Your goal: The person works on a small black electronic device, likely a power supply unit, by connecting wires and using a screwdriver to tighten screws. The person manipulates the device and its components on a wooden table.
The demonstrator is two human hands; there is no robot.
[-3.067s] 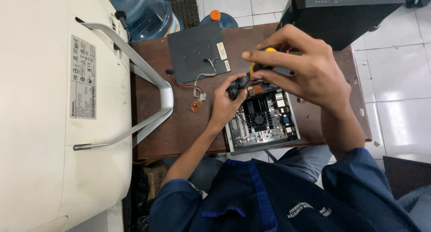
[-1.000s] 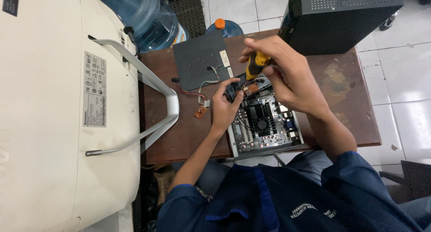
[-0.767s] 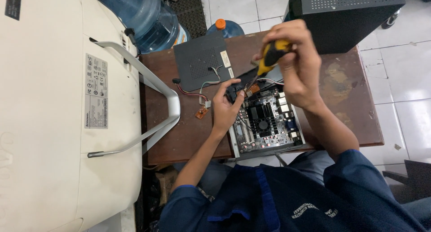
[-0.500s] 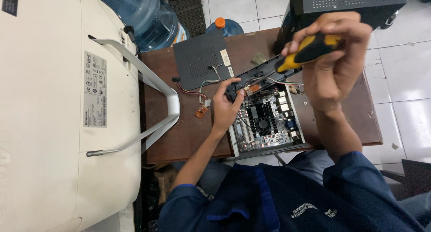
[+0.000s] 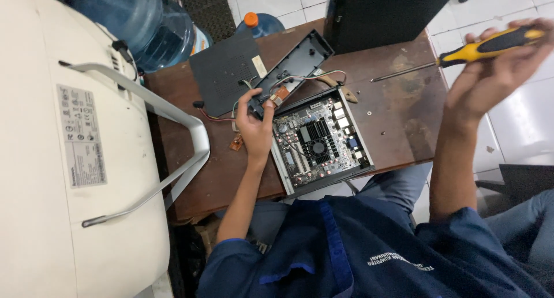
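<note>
Black front bezel panel [image 5: 291, 70] lies slantwise on the counter [image 5: 398, 119], touching the mini-PC chassis [image 5: 323, 139]; left hand [image 5: 254, 122] pinches its near end, while right hand [image 5: 490, 73], well right, grips a yellow-handled screwdriver [image 5: 461, 53].

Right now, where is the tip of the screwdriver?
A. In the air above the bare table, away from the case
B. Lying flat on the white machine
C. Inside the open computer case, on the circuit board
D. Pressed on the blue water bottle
A: the right hand holds the screwdriver raised, its tip over the bare table, apart from the open case.
</note>
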